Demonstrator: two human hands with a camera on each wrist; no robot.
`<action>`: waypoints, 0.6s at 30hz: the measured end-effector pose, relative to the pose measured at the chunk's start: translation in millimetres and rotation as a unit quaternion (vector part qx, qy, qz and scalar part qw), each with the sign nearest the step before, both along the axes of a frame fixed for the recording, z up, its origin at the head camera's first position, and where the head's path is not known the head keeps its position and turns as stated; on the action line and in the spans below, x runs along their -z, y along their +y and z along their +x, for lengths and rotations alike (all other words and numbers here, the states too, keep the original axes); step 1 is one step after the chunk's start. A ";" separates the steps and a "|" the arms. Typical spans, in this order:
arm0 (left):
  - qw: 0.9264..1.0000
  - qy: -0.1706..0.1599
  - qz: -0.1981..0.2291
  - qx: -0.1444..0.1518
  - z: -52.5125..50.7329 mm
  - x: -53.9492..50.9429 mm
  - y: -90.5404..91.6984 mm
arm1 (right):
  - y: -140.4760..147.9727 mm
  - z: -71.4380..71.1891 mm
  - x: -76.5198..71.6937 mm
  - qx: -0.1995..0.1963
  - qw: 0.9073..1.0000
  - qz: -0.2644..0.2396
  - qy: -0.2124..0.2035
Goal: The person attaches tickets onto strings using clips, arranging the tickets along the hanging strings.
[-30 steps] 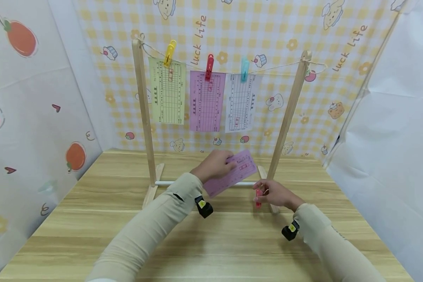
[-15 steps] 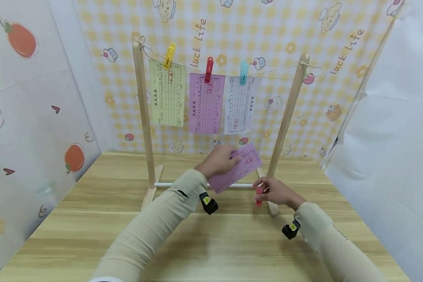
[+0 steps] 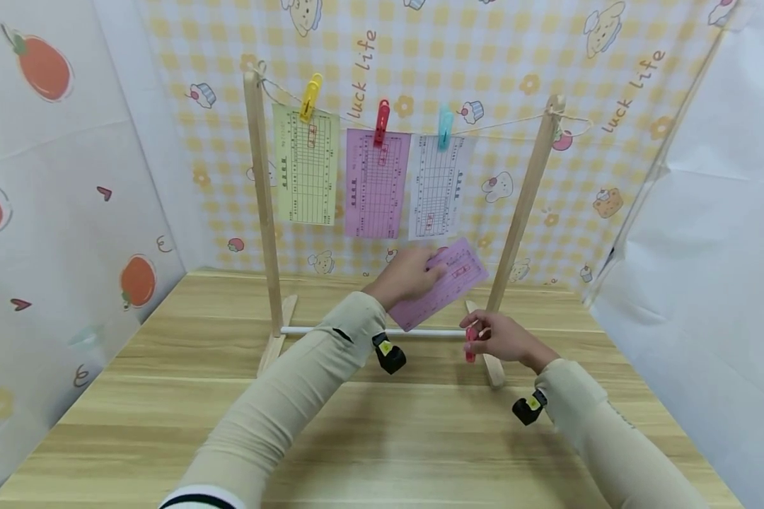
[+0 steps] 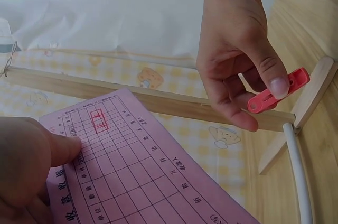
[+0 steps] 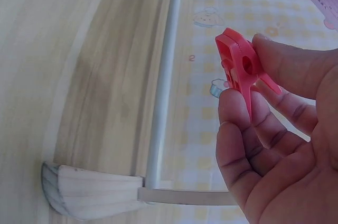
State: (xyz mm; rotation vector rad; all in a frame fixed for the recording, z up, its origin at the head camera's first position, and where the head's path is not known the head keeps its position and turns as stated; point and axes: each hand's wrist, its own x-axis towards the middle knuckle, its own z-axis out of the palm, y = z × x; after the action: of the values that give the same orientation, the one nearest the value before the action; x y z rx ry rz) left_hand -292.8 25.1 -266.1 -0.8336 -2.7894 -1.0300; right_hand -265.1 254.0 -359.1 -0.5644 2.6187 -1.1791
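My left hand (image 3: 410, 274) pinches a pink printed slip (image 3: 446, 286) between thumb and fingers, tilted, below the hanging papers. In the left wrist view the thumb lies across the face of the slip (image 4: 142, 166), near a red stamp. A red clothespin (image 5: 240, 68) is held between the thumb and fingers of my right hand (image 3: 499, 336), beside the foot of the right post. From a string (image 3: 496, 127) hang a yellow-green slip (image 3: 305, 170) under a yellow clothespin (image 3: 310, 97), a pink slip (image 3: 377, 187) under a red one, and a white slip (image 3: 438, 191) under a light blue one.
A wooden post stands on each side, the left post (image 3: 262, 205) and the right post (image 3: 527, 205), both on wooden feet. A white rod (image 3: 325, 331) joins them low down. The wood-grain table (image 3: 369, 438) meets a checked cloth backdrop (image 3: 216, 177) behind.
My left hand has moved up and to the right with the pink slip. My right hand has risen slightly, still holding the red clothespin.
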 end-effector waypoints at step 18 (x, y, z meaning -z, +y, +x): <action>0.998 0.030 0.051 -0.016 -0.8 -13.4 15.6 | 6.5 0.8 -28.4 0.014 1.000 0.001 0.023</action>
State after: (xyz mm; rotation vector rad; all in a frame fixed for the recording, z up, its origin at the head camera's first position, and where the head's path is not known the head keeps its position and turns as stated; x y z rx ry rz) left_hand -293.7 40.7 -252.7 -0.7920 -2.6664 -1.1109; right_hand -264.2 260.5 -330.7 -0.5626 2.6756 -1.1854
